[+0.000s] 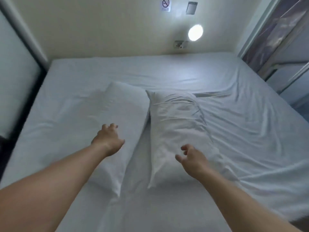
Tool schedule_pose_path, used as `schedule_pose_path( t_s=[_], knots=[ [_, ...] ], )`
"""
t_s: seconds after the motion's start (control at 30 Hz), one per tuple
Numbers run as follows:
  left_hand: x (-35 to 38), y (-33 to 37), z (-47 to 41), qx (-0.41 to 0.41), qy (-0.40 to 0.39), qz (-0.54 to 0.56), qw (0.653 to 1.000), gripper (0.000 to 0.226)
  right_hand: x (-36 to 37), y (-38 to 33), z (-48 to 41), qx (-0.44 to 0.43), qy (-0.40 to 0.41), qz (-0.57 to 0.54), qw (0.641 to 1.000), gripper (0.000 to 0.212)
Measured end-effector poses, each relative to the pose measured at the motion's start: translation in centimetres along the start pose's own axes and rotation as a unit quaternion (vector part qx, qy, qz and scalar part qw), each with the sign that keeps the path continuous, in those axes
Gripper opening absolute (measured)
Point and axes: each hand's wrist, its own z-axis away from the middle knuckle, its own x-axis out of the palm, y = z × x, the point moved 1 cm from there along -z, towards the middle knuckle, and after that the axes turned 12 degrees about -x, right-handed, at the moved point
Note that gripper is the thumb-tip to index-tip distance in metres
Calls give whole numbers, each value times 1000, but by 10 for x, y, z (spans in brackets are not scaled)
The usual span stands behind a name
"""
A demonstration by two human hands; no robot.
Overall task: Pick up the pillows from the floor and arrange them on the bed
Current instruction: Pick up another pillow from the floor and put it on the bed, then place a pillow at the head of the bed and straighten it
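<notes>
- Two white fabric pillows lie on the wide bed (167, 71) with its pale, wrinkled fitted sheet, both roughly in the middle of the mattress
- The smoother left white pillow (115, 124) lies lengthwise, pointing away from me and leaning slightly left at its far end
- The more creased right white pillow (177, 131) lies beside it; their far corners touch, and the gap between them widens toward me into a narrow wedge of bare sheet
- My left hand (109, 139) is over the near part of the left pillow, palm down, fingers loosely curled and spread, gripping nothing; I cannot tell whether it touches the fabric
- My right hand (190, 158) is over the near part of the right pillow, fingers apart and bent like a loose claw, thumb out to the left, also holding nothing
- Both my bare forearms reach in from the bottom corners, well apart from each other
- The sheet to the right of the pillows is rumpled in long folds running toward the bed's right edge
- On the cream wall behind the bed there is a round glowing wall lamp (195, 32), a small no-smoking sign (166, 4) above it and a wall socket (181, 44) just below
- A dark-framed panel (18, 67) stands along the left side of the bed
</notes>
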Motion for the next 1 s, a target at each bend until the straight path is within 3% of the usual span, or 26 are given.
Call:
schedule_pose_path(
  t_s=[0.2, 0.47, 0.63, 0.77, 0.83, 0.93, 1.0],
  knots=[
    [-19, -65, -67, -52, -8, -43, 998, 73, 72, -49, -78, -43, -103, 23, 993, 50],
    [-31, -108, -131, -67, -33, -2, 997, 73, 118, -118, -184, -32, -133, 0, 991, 76],
    [-69, -129, -172, -93, -41, 36, 994, 70, 118, -158, -219, 45, -92, -78, 992, 83],
    [-76, -119, -250, -70, -35, 30, 996, 76, 141, -178, -288, 23, -70, -14, 997, 99],
    [-50, -98, -314, -60, -47, 14, 997, 94, 169, -175, -349, 40, -30, 1, 999, 113],
    [23, -81, -399, -79, -52, 19, 995, 124, 232, -154, -427, 147, 55, 25, 987, 132],
    [72, -86, -410, -70, -40, -29, 996, 119, 261, -140, -430, 197, 84, 92, 973, 128]
  ],
)
